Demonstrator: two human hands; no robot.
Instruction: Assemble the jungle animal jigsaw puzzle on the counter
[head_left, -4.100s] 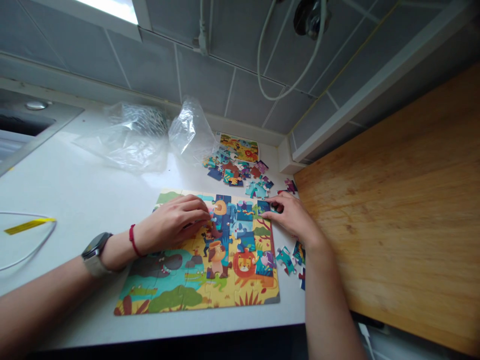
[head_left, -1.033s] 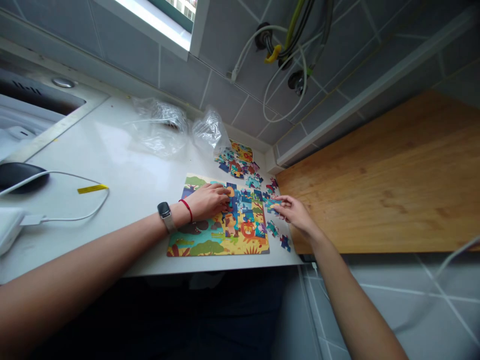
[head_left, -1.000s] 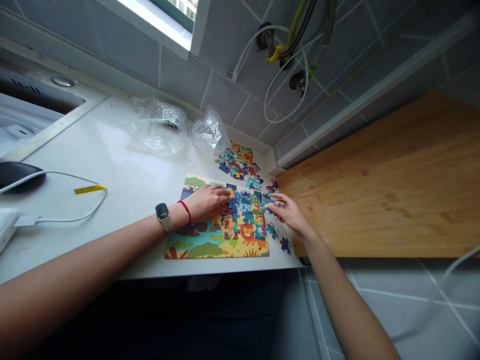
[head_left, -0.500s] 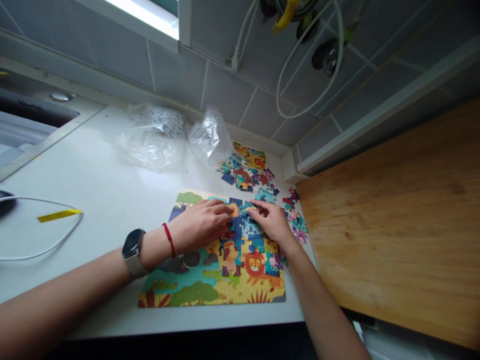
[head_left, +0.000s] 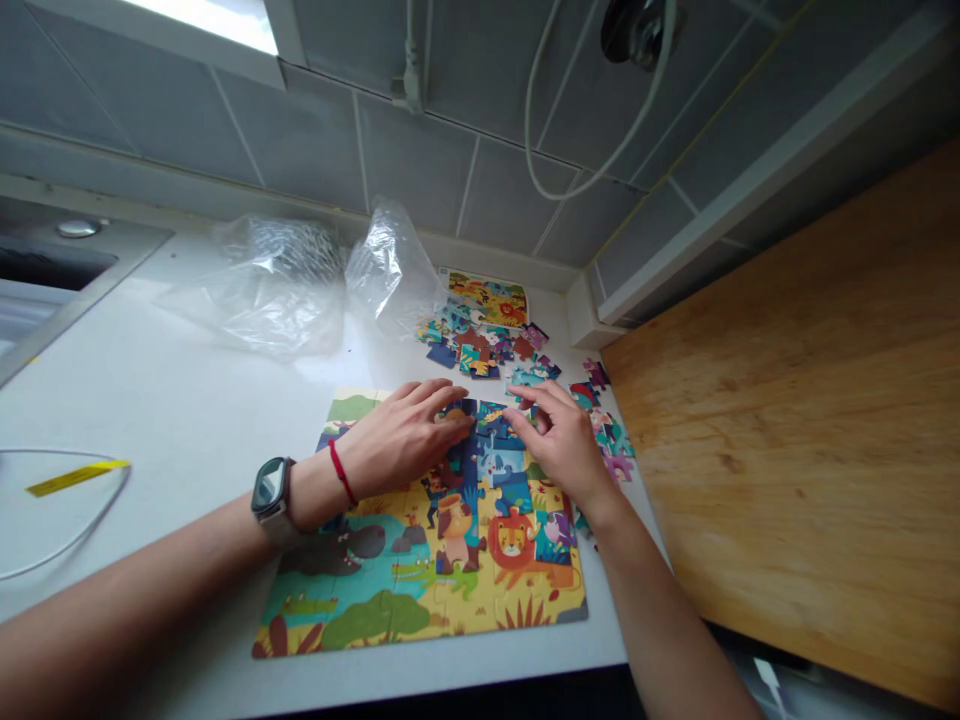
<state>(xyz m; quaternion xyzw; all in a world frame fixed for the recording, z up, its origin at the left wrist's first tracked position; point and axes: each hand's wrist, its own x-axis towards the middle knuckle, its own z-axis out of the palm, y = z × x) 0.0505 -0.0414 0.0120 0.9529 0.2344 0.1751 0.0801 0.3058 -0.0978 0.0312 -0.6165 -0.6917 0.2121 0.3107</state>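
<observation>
A children's jigsaw puzzle (head_left: 420,600) with a lion, a hippo and a bear lies assembled in its lower part on the white countertop (head_left: 180,420). Its upper middle is a patchwork of loose-fitting blue pieces. My left hand (head_left: 401,435) rests flat on the puzzle's upper left, fingers spread over the pieces. My right hand (head_left: 559,440) sits just to its right, with curved fingertips on the blue pieces. Whether those fingertips pinch a piece, I cannot tell. Further loose jigsaw pieces (head_left: 480,350) lie heaped beyond the puzzle, next to a small picture card (head_left: 487,298).
Several more pieces (head_left: 607,430) lie along the countertop's right side, beside a wooden board (head_left: 787,450). Clear plastic bags (head_left: 262,290) lie at the back against grey wall tiles. A white cable with a yellow tag (head_left: 75,478) lies at the left.
Since the earliest frames, my right hand has moved left from the puzzle's right edge onto its upper middle. My left hand stays on the puzzle, and the view has shifted closer.
</observation>
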